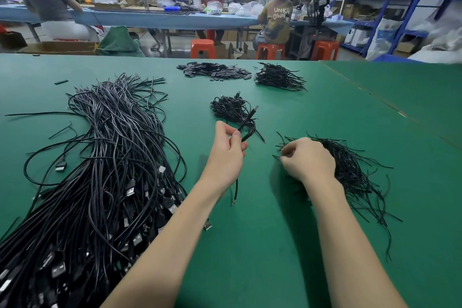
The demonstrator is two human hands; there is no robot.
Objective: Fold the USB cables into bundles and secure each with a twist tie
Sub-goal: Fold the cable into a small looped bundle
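Observation:
My left hand grips a folded black USB cable above the green table; its USB plug points up and to the right, and a loose end hangs below my wrist. My right hand has curled fingers resting on a heap of thin black twist ties at the right, pinching among them; which tie it holds is hidden. A big pile of loose USB cables lies on the left. Tied bundles lie just beyond my left hand.
The green table spreads across the view. At its far side lie a heap of small black pieces and another stack of short black cables. Other workers sit at a blue table behind, with orange stools and shelves.

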